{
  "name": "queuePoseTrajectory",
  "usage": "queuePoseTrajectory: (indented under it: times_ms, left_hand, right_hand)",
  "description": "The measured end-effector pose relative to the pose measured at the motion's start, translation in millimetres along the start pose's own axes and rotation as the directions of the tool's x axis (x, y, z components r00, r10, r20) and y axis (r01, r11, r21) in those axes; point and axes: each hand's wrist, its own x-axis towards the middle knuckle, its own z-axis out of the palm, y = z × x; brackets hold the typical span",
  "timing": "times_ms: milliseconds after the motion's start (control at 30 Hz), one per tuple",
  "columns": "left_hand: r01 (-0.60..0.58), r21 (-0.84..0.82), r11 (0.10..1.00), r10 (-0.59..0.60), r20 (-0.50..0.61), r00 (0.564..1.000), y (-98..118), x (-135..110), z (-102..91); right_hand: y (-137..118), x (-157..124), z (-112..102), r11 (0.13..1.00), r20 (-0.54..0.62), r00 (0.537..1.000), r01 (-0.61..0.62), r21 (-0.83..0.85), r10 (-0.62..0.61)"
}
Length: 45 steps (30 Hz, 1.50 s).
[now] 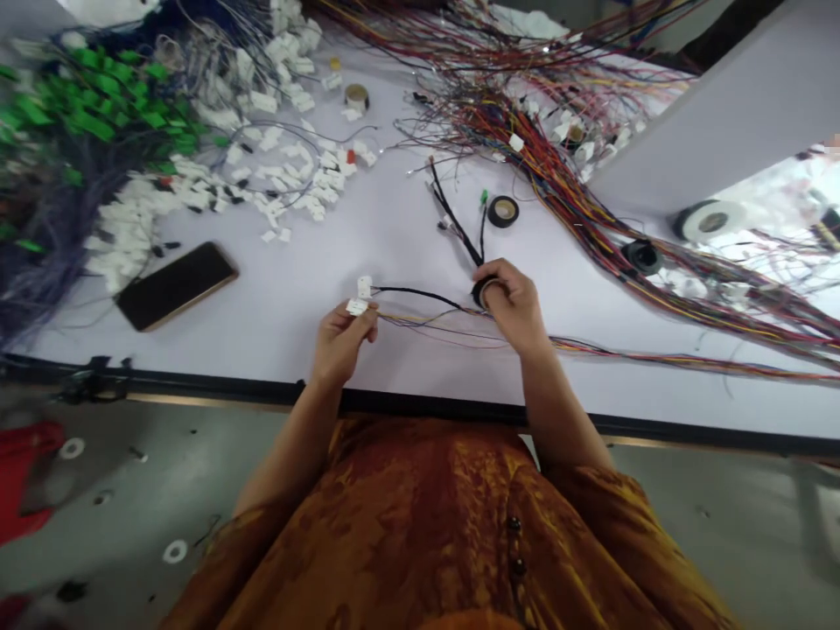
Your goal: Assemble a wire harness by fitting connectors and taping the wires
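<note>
Stretching sideways across the white worktable (394,227), a thin black-wrapped wire lead (420,294) runs from two small white plastic connectors (360,297), pinched in the left hand (341,343), to a black tape roll (479,293), clamped in the right hand (515,306); the hands stay apart.

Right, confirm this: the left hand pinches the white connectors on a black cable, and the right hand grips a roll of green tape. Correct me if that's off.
The tape is wrong: in the head view, the right hand grips a roll of black tape, not green. The left hand does pinch the white connectors on a black cable.
</note>
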Motion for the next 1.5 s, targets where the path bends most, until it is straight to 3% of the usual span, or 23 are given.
queuePoseTrajectory:
  times_ms: [133, 333, 433, 500, 567, 633, 733, 833, 1033, 1233, 1333, 1400, 1500]
  left_hand:
    - [-0.049, 0.124, 0.991, 0.031, 0.143, 0.989, 13.8, -6.4, 2.6]
    - [-0.220, 0.259, 0.940, 0.194, 0.123, 0.973, 24.8, -15.2, 6.3]
    - [-0.341, 0.378, 0.861, 0.294, 0.178, 0.939, 22.3, -14.4, 3.1]
    - [-0.326, 0.378, 0.867, 0.287, 0.156, 0.945, 19.1, -11.6, 0.6]
    - [-0.232, 0.247, 0.941, 0.214, 0.099, 0.972, 14.7, -7.3, -1.4]
    - [-0.104, 0.025, 0.994, 0.101, 0.074, 0.992, 9.7, -2.2, -2.7]
    - [0.074, -0.223, 0.972, -0.058, 0.080, 0.995, 3.8, 4.2, -3.0]
    - [0.148, -0.292, 0.945, -0.131, 0.079, 0.988, 2.2, 7.9, -1.8]
    - [0.103, -0.198, 0.975, -0.087, 0.091, 0.992, 1.7, 13.5, -4.0]
    - [-0.096, 0.084, 0.992, 0.091, 0.064, 0.994, 7.0, 17.5, -14.6]
    - [-0.105, 0.149, 0.983, 0.090, 0.102, 0.991, 14.7, 18.3, -15.7]
    - [-0.072, 0.147, 0.987, 0.059, 0.091, 0.994, 18.0, 19.6, -14.7]
    - [0.009, 0.089, 0.996, -0.013, 0.035, 0.999, 18.5, 23.2, -12.8]
  right_hand:
    - [-29.9, -1.7, 46.1, 0.970, 0.241, 0.970, -0.088, 0.229, 0.031]
    - [-37.2, -6.2, 68.8, 0.967, 0.333, 0.942, -0.113, 0.227, 0.032]
    - [-39.4, -5.1, 66.8, 0.960, 0.518, 0.856, -0.144, 0.242, -0.002]
    - [-39.0, -2.8, 65.4, 0.939, 0.627, 0.779, -0.229, 0.257, 0.018]
    - [-36.8, 0.3, 65.9, 0.879, 0.639, 0.765, -0.352, 0.321, 0.073]
    - [-33.8, 3.8, 68.6, 0.770, 0.601, 0.791, -0.451, 0.452, 0.111]
    - [-30.0, 8.8, 74.5, 0.624, 0.551, 0.824, -0.500, 0.600, 0.131]
    - [-26.4, 13.1, 79.4, 0.574, 0.541, 0.828, -0.517, 0.635, 0.147]
    - [-15.0, 19.3, 85.0, 0.558, 0.574, 0.800, -0.560, 0.612, 0.174]
    - [-19.5, 38.6, 86.9, 0.573, 0.677, 0.711, -0.641, 0.511, 0.191]
    - [-27.1, 45.5, 86.9, 0.618, 0.707, 0.673, -0.655, 0.435, 0.216]
    - [-31.8, 37.8, 88.7, 0.694, 0.680, 0.701, -0.599, 0.401, 0.213]
    - [-36.7, 4.9, 95.6, 0.919, 0.479, 0.870, -0.280, 0.278, 0.120]
